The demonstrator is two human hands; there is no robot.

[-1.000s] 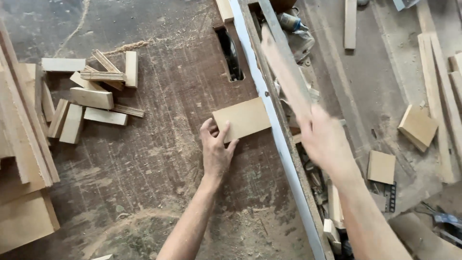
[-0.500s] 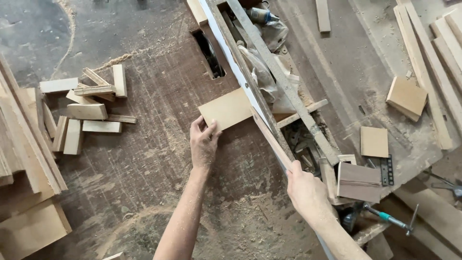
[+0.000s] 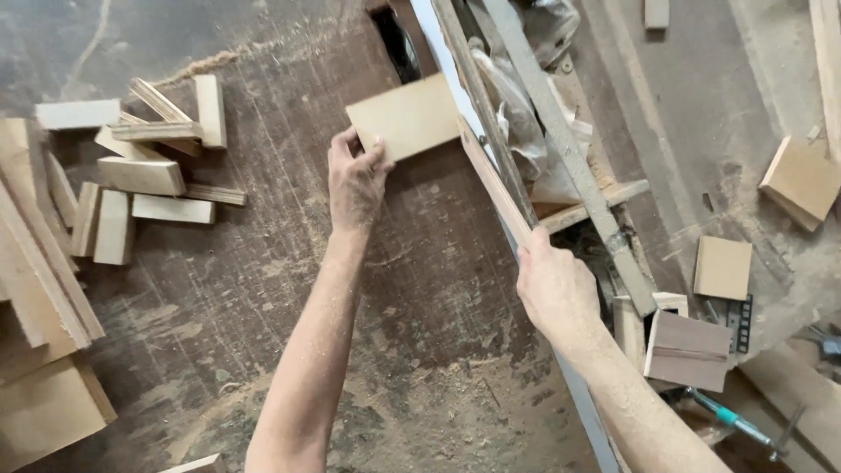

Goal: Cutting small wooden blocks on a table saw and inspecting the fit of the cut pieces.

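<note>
While sawdust covers the dark table (image 3: 263,289), the scene reads as follows.

Left hand: the left hand (image 3: 355,180) grips the near-left corner of the square board (image 3: 407,114), fingers curled over its edge.
Right hand: the right hand (image 3: 556,289) is closed around the lower end of a thin wooden strip (image 3: 495,184) running toward 11 o'clock along the rail (image 3: 447,70).
Board's place: flat on the table, at 12 o'clock from the left hand, its far-right edge against the strip, just short of the saw slot (image 3: 403,44).
Progress: by my judgement the board is lined up but not yet fed; no fresh cut shows in it.
Board's look: pale, smooth, plain-faced, clean-edged.
Done pieces: a pile of offcut blocks (image 3: 140,175) lies at 9 o'clock.
</note>
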